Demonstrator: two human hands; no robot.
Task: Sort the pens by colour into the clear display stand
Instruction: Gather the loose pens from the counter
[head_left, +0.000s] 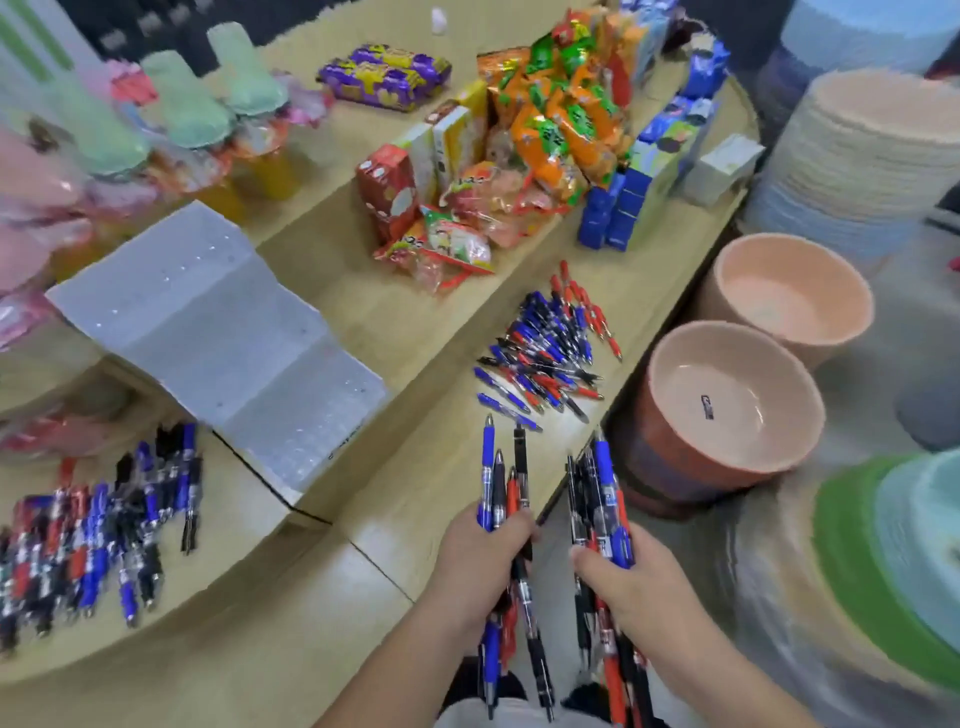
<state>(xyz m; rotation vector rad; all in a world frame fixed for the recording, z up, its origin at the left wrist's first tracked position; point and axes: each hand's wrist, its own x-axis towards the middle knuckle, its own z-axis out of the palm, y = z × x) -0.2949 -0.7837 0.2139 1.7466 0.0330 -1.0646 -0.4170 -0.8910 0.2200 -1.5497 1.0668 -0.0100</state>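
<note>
The clear display stand (218, 332) is sitting on the wooden table (395, 322), stepped and see-through, and I cannot tell whether anything is slotted into it. Two loose heaps of pens are lying either side of it, both mixing blue, red and black: the right heap (545, 358) is fanning out near the table's edge, and the left heap (88, 530) is spreading out on the stand's other side. Beside the table two peach basins are standing open-mouthed, the nearer basin (753, 374) carrying a small dark sticker (707, 407) on its floor, the farther basin (789, 291) just behind it. The person is holding two bunches, one per hand. The left hand (480, 561) is curling tight round the left bunch (488, 467), which is showing four tips upward: blue, black, red, black. The right hand (631, 582) is clenching the right bunch (602, 483), thicker, in the same three colours and too crowded to count. Snack packets (550, 130) are piling up beyond.
</note>
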